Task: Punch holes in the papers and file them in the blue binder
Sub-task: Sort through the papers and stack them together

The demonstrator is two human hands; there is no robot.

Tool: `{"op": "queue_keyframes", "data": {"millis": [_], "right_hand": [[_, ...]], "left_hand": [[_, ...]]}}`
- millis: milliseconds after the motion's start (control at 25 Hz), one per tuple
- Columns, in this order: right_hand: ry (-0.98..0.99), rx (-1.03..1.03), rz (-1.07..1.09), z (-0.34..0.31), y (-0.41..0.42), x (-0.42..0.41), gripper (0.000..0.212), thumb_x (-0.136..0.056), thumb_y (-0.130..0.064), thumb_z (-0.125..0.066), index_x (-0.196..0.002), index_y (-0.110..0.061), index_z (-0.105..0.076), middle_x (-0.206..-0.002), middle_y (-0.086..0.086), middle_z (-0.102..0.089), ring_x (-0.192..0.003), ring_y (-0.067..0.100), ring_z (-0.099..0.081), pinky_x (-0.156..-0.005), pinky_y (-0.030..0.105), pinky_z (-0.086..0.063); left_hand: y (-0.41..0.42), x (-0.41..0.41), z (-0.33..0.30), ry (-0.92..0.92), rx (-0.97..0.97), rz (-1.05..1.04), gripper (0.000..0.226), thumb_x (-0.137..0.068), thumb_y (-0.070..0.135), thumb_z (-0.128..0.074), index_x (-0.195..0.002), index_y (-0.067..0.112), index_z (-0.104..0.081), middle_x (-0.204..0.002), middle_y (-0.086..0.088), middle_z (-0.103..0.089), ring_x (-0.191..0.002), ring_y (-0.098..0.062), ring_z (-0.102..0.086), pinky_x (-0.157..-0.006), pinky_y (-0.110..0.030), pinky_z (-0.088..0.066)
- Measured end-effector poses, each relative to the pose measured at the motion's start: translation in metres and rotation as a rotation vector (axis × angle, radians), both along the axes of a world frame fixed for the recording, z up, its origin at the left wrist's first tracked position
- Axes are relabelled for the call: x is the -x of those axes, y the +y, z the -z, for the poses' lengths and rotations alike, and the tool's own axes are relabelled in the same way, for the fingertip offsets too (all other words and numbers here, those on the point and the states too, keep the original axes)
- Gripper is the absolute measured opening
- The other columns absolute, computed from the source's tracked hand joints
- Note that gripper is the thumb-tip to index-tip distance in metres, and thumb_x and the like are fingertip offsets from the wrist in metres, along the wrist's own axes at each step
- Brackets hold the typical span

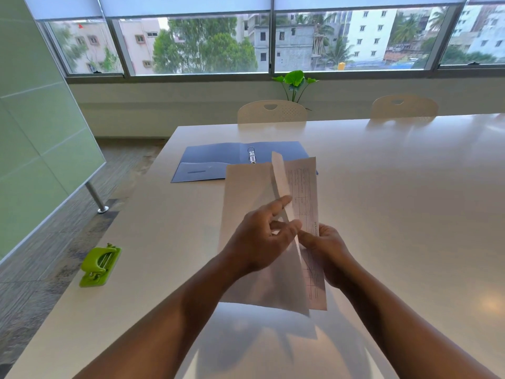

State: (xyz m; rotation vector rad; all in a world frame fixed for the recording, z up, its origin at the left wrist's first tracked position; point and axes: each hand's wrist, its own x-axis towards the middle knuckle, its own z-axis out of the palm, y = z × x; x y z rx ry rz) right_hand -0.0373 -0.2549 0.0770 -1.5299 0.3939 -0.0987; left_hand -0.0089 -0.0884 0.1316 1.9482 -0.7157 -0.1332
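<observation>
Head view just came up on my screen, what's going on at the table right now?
A person holds a few papers up above the white table. The right hand grips them at the near end, while the left hand pinches and peels the sheets apart. The blue binder lies open farther back with its rings showing and nothing filed on them. The green hole punch sits untouched near the table's left edge.

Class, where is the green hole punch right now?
The green hole punch sits near the table's left edge, left of the left hand, untouched.
</observation>
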Motion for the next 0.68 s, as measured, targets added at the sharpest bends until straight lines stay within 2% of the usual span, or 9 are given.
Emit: {"op": "queue_keyframes", "data": {"millis": [80,120,240,360,400,480,560,680], "right_hand": [[0.023,-0.045,-0.003,0.004,-0.005,0.0,0.015,-0.101,-0.018,-0.062,-0.112,-0.009,-0.065,-0.094,0.014,-0.077,-0.077,0.031,-0.075,-0.067,0.04,-0.063],[0.037,-0.057,-0.002,0.005,-0.006,0.0,0.017,-0.1,-0.017,-0.063,-0.115,-0.009,-0.064,-0.098,0.017,-0.076,-0.08,0.033,-0.076,-0.07,0.043,-0.064],[0.07,-0.068,-0.009,0.009,-0.009,-0.001,0.016,-0.101,-0.019,-0.062,-0.116,-0.012,-0.062,-0.106,0.015,-0.075,-0.086,0.034,-0.076,-0.067,0.042,-0.063],[0.074,-0.068,-0.024,0.009,-0.01,-0.002,0.015,-0.1,-0.021,-0.063,-0.113,-0.013,-0.062,-0.104,0.014,-0.075,-0.085,0.033,-0.076,-0.062,0.039,-0.062],[0.059,-0.062,-0.023,0.006,-0.011,-0.002,0.014,-0.1,-0.021,-0.064,-0.11,-0.012,-0.064,-0.102,0.016,-0.075,-0.084,0.034,-0.076,-0.064,0.041,-0.063],[0.007,-0.067,-0.019,0.0,-0.015,0.0,0.005,-0.097,-0.009,-0.064,-0.098,-0.007,-0.069,-0.09,0.016,-0.076,-0.073,0.029,-0.077,-0.06,0.039,-0.063],[-0.039,-0.177,-0.014,-0.005,-0.018,0.001,0.018,-0.094,0.007,-0.059,-0.092,-0.004,-0.073,-0.079,0.015,-0.074,-0.061,0.025,-0.074,-0.051,0.034,-0.06],[-0.061,-0.332,-0.064,-0.008,-0.02,-0.001,0.021,-0.095,0.005,-0.059,-0.099,-0.006,-0.076,-0.091,0.018,-0.077,-0.071,0.03,-0.075,-0.058,0.041,-0.065]], "left_hand": [[0.005,0.004,-0.013,0.059,0.28,-0.041,0.041,-0.095,0.023,-0.07,-0.134,0.015,-0.06,-0.133,-0.012,-0.066,-0.096,-0.011,-0.073,-0.078,-0.025,-0.06],[0.007,0.004,-0.021,0.096,0.413,-0.082,0.032,-0.093,0.016,-0.072,-0.124,0.015,-0.065,-0.124,-0.01,-0.07,-0.093,-0.013,-0.075,-0.077,-0.028,-0.061],[0.017,-0.006,-0.042,0.282,0.73,-0.16,0.022,-0.091,0.002,-0.069,-0.108,0.016,-0.068,-0.104,-0.002,-0.077,-0.09,-0.017,-0.075,-0.073,-0.031,-0.061],[0.033,-0.025,-0.048,0.418,0.903,-0.151,0.024,-0.092,-0.005,-0.063,-0.103,0.016,-0.068,-0.093,0.001,-0.077,-0.084,-0.015,-0.074,-0.072,-0.029,-0.061],[0.039,-0.032,-0.046,0.422,0.884,-0.177,0.023,-0.092,-0.003,-0.063,-0.103,0.017,-0.069,-0.094,0.001,-0.077,-0.085,-0.015,-0.073,-0.075,-0.029,-0.062],[0.05,-0.046,-0.032,0.376,0.706,-0.284,0.022,-0.092,0.003,-0.068,-0.107,0.018,-0.07,-0.101,0.003,-0.077,-0.093,-0.018,-0.074,-0.078,-0.029,-0.062],[0.054,-0.055,-0.014,0.346,0.561,-0.386,0.023,-0.09,0.002,-0.072,-0.108,0.016,-0.07,-0.104,0.001,-0.077,-0.098,-0.02,-0.075,-0.075,-0.026,-0.061],[0.054,-0.06,0.009,0.281,0.399,-0.483,0.029,-0.088,0.003,-0.075,-0.112,0.017,-0.068,-0.112,-0.002,-0.074,-0.101,-0.021,-0.074,-0.074,-0.022,-0.059]]}}
